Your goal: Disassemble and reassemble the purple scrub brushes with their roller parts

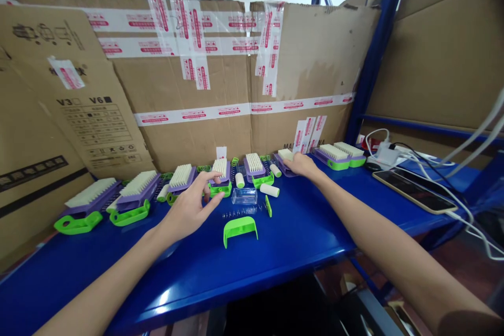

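My left hand (191,205) hovers over the blue table (299,241) with fingers spread, its fingertips close to a purple and green brush (219,174). It holds nothing. My right hand (300,164) reaches to the back of the table and rests on a purple brush part with white bristles (285,155); its fingers curl over the part. In front of the hands lie a clear plastic box (244,196), a thin metal spring (236,213), a loose green handle (240,228) and small white rollers (270,190).
A row of purple brushes with green handles (134,197) lines the back of the table against taped cardboard boxes (189,84). At the right lie a phone (417,191), a white charger (384,156) and cables. A blue rack post (374,52) stands at the right.
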`<state>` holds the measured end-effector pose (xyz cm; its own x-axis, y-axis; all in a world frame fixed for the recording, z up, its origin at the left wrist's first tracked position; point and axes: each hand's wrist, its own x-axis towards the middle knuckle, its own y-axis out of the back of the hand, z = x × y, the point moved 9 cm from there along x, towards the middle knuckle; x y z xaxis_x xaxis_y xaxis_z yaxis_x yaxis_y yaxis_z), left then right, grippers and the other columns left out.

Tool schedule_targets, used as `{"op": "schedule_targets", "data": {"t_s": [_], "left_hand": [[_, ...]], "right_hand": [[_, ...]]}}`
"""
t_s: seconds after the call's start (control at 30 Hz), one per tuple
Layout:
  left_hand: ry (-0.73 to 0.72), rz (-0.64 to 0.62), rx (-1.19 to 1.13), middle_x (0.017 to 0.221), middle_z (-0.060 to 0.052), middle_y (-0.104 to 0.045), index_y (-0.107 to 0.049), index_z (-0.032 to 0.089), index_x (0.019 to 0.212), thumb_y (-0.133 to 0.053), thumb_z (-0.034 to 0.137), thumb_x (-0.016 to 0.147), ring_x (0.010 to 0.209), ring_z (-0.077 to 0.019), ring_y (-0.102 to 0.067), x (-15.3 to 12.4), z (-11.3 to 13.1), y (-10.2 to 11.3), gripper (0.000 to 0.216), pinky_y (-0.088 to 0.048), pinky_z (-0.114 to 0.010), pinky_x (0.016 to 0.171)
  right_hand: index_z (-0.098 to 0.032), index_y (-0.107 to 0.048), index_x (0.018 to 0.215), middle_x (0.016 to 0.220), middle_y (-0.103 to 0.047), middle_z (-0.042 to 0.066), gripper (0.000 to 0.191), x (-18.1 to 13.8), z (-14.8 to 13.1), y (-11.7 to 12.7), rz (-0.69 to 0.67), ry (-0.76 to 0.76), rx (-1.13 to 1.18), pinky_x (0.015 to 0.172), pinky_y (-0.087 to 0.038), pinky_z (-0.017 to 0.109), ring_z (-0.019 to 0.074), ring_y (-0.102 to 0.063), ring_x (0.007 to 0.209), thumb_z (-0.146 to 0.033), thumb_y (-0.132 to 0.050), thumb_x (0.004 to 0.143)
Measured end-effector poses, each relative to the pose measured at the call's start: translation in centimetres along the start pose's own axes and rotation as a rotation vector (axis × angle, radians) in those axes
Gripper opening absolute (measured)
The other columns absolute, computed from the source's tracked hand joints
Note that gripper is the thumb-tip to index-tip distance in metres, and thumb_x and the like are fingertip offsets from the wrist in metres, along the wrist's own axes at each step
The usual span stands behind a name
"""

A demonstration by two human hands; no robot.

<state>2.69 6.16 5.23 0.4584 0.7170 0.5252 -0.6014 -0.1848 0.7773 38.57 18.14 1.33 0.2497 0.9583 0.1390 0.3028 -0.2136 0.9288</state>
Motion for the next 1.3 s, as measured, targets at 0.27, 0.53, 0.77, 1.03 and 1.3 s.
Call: {"op": "schedule_targets", "data": {"t_s": [0.27,0.53,0.77,1.03,1.3], "left_hand": [[-0.048,-0.023,0.058,0.091,0.001,-0.061,-0.057,0.026,0.136,-0.055,0.043,0.109,0.067,-0.015,-0.059,0.0,1.1,0.0,0.032,-0.051,-0.031,0.069],[-0.093,-0.081,0.054,0.101,-0.002,-0.074,-0.07,0.024,0.112,-0.048,0.043,0.112,0.077,-0.0164,-0.066,0.0,1.0,-0.7,0.029,-0.054,-0.031,0.076],[-0.079,-0.127,0.098,0.101,-0.002,-0.079,-0.072,0.024,0.104,-0.046,0.044,0.112,0.083,-0.0198,-0.071,0.1,0.7,-1.3,0.034,-0.054,-0.032,0.078],[0.101,-0.11,0.246,0.088,0.0,-0.078,-0.072,0.026,0.1,-0.046,0.045,0.11,0.072,-0.0222,-0.069,0.3,-1.2,-1.0,0.034,-0.043,-0.032,0.067],[0.178,-0.08,0.253,0.076,0.001,-0.073,-0.072,0.025,0.102,-0.042,0.049,0.11,0.066,-0.0225,-0.067,0.3,-1.4,-0.6,0.039,-0.039,-0.031,0.065]], "right_hand": [[-0.002,-0.059,0.14,0.134,-0.072,0.033,0.071,0.0,-0.2,-0.3,0.034,0.004,0.024,0.098,-0.053,0.038,0.0391,-0.07,0.13,-0.063,-0.051,0.106],[-0.001,-0.056,0.144,0.136,-0.07,0.035,0.083,-0.9,-0.8,0.0,0.055,0.014,0.053,0.105,-0.052,0.049,0.045,-0.068,0.131,-0.072,-0.046,0.105],[-0.008,-0.055,0.145,0.15,-0.059,0.028,0.062,-3.8,-4.6,3.2,0.282,0.211,0.069,0.117,-0.042,0.056,0.0429,-0.051,0.144,-0.058,-0.051,0.108],[-0.016,-0.069,0.121,0.115,-0.073,0.012,0.031,-11.8,-13.6,0.5,0.061,1.03,0.247,0.1,-0.052,0.046,0.03,-0.065,0.111,-0.043,-0.068,0.105],[-0.018,-0.064,0.139,0.128,-0.067,0.015,0.054,-14.9,-14.8,-1.4,-0.073,1.146,0.272,0.104,-0.054,0.053,0.0327,-0.065,0.118,-0.056,-0.071,0.101]]}}
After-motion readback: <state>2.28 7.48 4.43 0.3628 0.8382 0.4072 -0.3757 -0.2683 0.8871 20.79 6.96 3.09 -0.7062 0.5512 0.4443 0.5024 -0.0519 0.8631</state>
